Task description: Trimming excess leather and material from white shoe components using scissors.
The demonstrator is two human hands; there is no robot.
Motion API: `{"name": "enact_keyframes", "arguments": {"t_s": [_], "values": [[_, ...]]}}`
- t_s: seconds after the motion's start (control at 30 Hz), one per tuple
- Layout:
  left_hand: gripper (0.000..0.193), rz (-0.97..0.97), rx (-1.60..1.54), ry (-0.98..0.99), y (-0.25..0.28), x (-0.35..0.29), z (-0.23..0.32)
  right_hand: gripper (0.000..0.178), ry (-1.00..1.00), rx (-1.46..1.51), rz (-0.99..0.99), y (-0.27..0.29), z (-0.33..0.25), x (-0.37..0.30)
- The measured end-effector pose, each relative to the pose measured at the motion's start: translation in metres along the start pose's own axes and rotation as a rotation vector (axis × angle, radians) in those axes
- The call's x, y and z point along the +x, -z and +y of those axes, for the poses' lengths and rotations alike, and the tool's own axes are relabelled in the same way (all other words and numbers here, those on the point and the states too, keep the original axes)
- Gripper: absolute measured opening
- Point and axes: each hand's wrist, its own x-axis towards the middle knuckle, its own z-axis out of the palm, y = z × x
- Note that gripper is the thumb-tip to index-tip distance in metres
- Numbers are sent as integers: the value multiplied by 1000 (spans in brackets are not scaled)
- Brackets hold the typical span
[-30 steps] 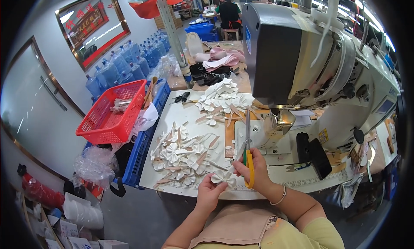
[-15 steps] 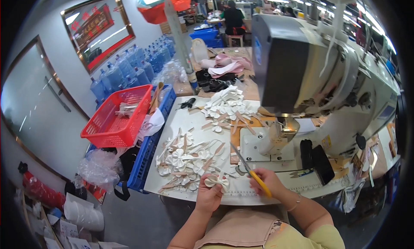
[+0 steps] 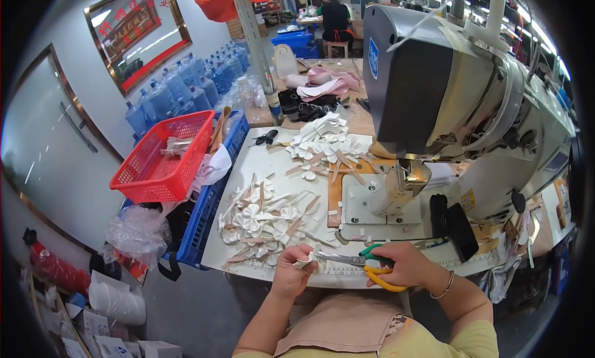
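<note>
Between the fingers of my left hand (image 3: pixel 292 275) is a small white bow-shaped piece (image 3: pixel 304 260), mostly covered by those fingers. My right hand (image 3: pixel 403 263) grips a pair of scissors (image 3: pixel 347 257) with one green and one yellow handle. Their blades point left, with the tips close to the white piece; whether they touch it I cannot tell. Beyond my left hand, loose white flower-shaped pieces and tan strips lie in a heap (image 3: pixel 263 221) on the white tabletop (image 3: pixel 214 249). A second heap of white pieces (image 3: pixel 325 138) lies farther back.
A sewing machine (image 3: pixel 409 79) stands at the right, its head over the table. A black phone-like slab (image 3: pixel 460 233) leans near its base. Black snips (image 3: pixel 268 137) lie at the far left of the tabletop. Red (image 3: pixel 130 187) and blue (image 3: pixel 198 237) baskets stand beside the table.
My right hand has turned the scissors from upright to nearly level and brought their tips to the white piece. My left hand has tilted that piece. The view has shifted slightly.
</note>
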Motion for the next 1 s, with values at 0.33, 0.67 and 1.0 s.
{"name": "enact_keyframes", "arguments": {"t_s": [0.33,0.67,1.0], "values": [[31,7,22,26,5,0,-3,45,2,-120,-16,-5,4,-6],[27,-41,40,42,1,-1,-2,46,-84,26,4,-19,9,-14],[44,240,1962,-713,-35,64,62,50,-527,-155,273,-27,45,-44]]}}
